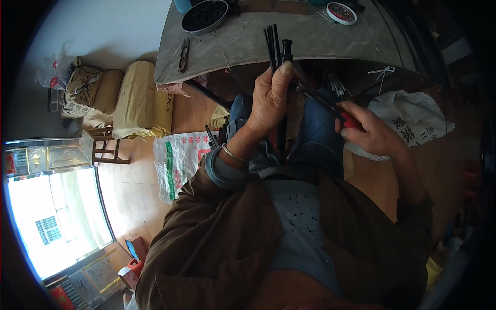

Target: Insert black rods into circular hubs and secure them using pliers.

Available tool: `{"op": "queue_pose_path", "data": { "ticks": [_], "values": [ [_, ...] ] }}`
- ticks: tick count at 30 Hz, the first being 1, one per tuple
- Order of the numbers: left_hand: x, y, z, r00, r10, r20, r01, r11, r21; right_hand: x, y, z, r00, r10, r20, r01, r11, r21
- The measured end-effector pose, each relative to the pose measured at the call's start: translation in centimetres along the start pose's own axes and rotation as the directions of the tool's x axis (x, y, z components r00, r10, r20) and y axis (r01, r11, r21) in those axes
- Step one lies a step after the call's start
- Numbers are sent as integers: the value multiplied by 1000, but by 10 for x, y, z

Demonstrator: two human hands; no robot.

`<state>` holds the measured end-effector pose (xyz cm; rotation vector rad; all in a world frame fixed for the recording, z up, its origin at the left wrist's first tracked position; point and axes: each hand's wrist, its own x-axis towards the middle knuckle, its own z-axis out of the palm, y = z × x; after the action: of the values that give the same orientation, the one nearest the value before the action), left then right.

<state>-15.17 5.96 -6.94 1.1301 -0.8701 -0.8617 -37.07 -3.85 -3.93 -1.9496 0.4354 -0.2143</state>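
Observation:
My left hand [270, 95] is closed around a bundle of thin black rods [270, 44] and a thicker black tube [287, 50] with a flared end. They stick up past my thumb, and a dark length [282, 137] runs down below the fist toward my lap. In my right hand [371, 130] is a pair of pliers [351, 121] with red grips. Its dark jaws point up and left, close beside my left hand; whether they touch the bundle I cannot tell. My knees in blue jeans [320, 129] are beneath both hands.
Ahead stands a grey worktable [237, 54], its front edge just beyond my hands. It bears a pan of small black parts [212, 15], snips [183, 54] and a round white lid [341, 13]. Sacks [178, 160] lie on the floor; wrapped cartons [134, 98] and a wooden stool [106, 144] stand left.

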Motion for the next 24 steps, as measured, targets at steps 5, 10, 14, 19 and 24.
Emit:
{"op": "queue_pose_path", "data": {
  "ticks": [5,10,14,19,24],
  "values": [
    [1,6,-5,993,-92,69,98,991,-86,-7,-9,18,932,345,108,-361,906,220],
    [5,3,-10,986,-128,111,138,987,-85,0,-17,20,899,305,313,-422,793,440],
    [5,4,-12,978,-151,142,166,982,-94,4,-29,12,875,325,358,-463,778,425],
    [4,9,-13,967,-177,185,201,972,-121,3,-24,11,853,349,388,-500,761,415],
    [6,9,-11,952,-179,248,219,965,-143,-1,-33,15,799,420,430,-597,631,495]
  ]
}}
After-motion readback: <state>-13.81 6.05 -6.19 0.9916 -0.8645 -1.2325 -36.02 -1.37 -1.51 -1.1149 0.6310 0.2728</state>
